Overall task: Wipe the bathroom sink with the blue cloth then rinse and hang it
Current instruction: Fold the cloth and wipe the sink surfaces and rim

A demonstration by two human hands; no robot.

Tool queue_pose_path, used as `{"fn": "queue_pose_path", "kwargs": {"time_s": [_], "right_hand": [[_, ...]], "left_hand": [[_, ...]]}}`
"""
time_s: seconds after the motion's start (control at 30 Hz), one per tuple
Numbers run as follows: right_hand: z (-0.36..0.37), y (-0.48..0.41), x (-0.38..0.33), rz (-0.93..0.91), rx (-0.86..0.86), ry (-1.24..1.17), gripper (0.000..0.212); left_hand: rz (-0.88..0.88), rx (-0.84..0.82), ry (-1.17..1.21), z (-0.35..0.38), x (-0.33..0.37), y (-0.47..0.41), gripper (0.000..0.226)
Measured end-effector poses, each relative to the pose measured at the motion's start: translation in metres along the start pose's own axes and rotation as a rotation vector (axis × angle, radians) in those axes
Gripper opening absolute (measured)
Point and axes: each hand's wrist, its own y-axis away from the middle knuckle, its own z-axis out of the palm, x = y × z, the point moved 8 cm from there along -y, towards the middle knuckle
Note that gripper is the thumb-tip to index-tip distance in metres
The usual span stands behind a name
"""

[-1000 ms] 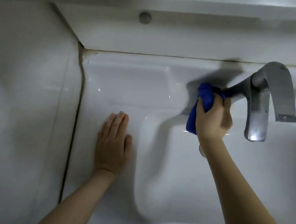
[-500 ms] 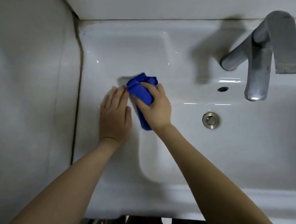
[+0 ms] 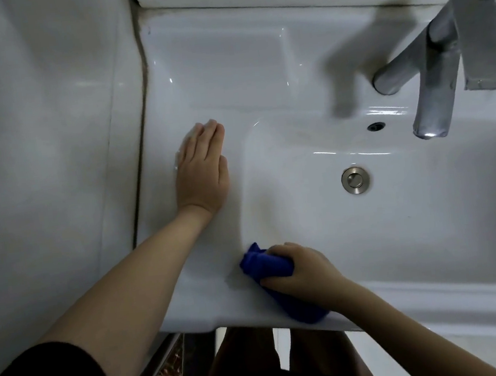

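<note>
The white bathroom sink (image 3: 229, 76) fills the view, with a rectangular basin at the right. My right hand (image 3: 302, 269) grips the bunched blue cloth (image 3: 264, 264) and presses it on the sink's front rim, at the basin's near left corner. Part of the cloth trails under my wrist toward the front edge. My left hand (image 3: 202, 169) lies flat, fingers straight and together, on the sink's left ledge beside the basin.
A grey metal faucet (image 3: 441, 60) stands at the back right, its spout over the basin. The round metal drain (image 3: 355, 180) and a small overflow hole (image 3: 375, 126) sit in the basin. A tiled wall (image 3: 36, 133) borders the left. The floor shows below the front edge.
My right hand has carried the cloth from the faucet, past the left ledge, down to the front rim. My left hand stays flat on the left ledge. The view has tilted downward.
</note>
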Motion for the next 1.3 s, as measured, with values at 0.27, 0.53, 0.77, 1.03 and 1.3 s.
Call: {"fn": "queue_pose_path", "kwargs": {"time_s": [0.27, 0.53, 0.77, 1.03, 1.3], "right_hand": [[0.007, -0.005, -0.032, -0.062, 0.267, 0.133, 0.037], [-0.101, 0.119, 0.138, 0.410, 0.382, 0.269, 0.022], [-0.122, 0.175, 0.170, 0.558, 0.706, -0.005, 0.025], [-0.080, 0.179, 0.069, 0.183, 0.809, -0.572, 0.019], [-0.061, 0.222, 0.001, -0.052, 0.936, -0.676, 0.007]], "left_hand": [[0.004, -0.048, -0.048, 0.000, 0.000, 0.002, 0.053], [-0.004, -0.105, -0.037, 0.000, 0.001, 0.006, 0.053], [0.013, -0.300, -0.065, -0.029, 0.010, 0.035, 0.046], [-0.059, -0.475, 0.168, -0.069, 0.057, 0.163, 0.053], [-0.141, -0.137, 0.385, -0.157, 0.053, 0.222, 0.056]]}}
